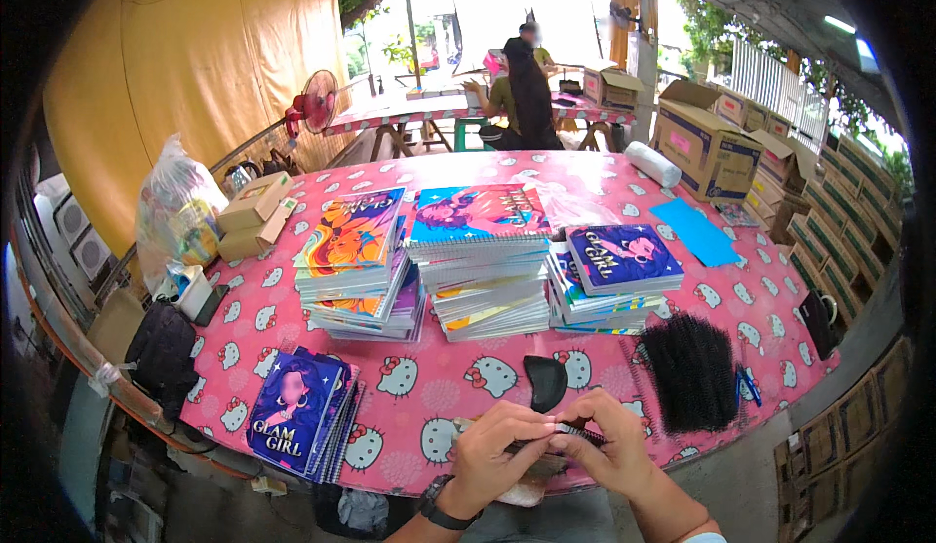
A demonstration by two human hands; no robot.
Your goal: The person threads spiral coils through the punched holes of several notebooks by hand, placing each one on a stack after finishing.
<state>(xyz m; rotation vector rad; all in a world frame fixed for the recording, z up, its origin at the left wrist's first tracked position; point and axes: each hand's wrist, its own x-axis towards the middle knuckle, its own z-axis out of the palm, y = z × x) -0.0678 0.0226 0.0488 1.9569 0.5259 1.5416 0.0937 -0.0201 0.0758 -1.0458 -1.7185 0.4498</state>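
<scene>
Black spiral binding coil point(575, 433) sits pinched between both hands, left hand point(487, 460) and right hand point(609, 450), each grip clamped on it at the near edge of the pink cartoon-cat-print desk point(439, 387). Brown cardboard boxes point(707, 148) stand far right (beyond three stacks of colourful spiral notebooks point(483, 260)).
</scene>
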